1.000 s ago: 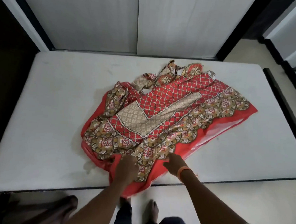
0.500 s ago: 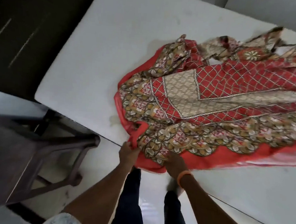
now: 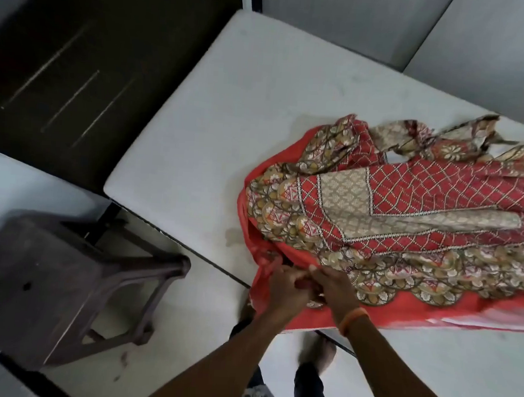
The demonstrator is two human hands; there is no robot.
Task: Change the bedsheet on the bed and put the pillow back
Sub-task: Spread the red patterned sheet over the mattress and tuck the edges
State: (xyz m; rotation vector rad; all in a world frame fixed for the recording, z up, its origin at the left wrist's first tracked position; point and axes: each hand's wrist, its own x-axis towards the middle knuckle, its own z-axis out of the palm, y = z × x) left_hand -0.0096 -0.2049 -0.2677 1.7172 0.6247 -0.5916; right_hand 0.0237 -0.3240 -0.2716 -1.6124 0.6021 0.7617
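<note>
bedsheet (image 3: 407, 227) is bunched in a loose heap, not spread; red ground with a white diamond lattice, a beige panel edged in dotted white trim, a wide scalloped border in gold, cream and red, then a plain orange-red hem; it lies on the bare white mattress (image 3: 228, 127), filling the 3 o'clock side of the view, with its near hem draped over the mattress edge at about 5 o'clock; a crumpled tan-and-floral fold sticks up at 2 o'clock; left hand (image 3: 282, 288) grips the orange-red hem at the sheet's near-left corner, fingers curled into the cloth; right hand (image 3: 333, 285) is touching it just to the right, fingers bent onto the same bunched edge, apparently pinching it, though the contact point is motion-blurred; orange band (image 3: 354, 319) sits on the right wrist; mattress surface from centre out to 11 o'clock is uncovered, with a faint stain near the sheet's left edge; dark brown plastic stool (image 3: 62, 283) stands on the pale floor at 8 o'clock, just off the mattress corner, apart from it; dark door or panel (image 3: 87, 62) fills 10 o'clock; grey wall panels (image 3: 360, 22) run behind the mattress from 12 to 2 o'clock; person's feet and dark trousers show at 6 o'clock below the forearms.
</note>
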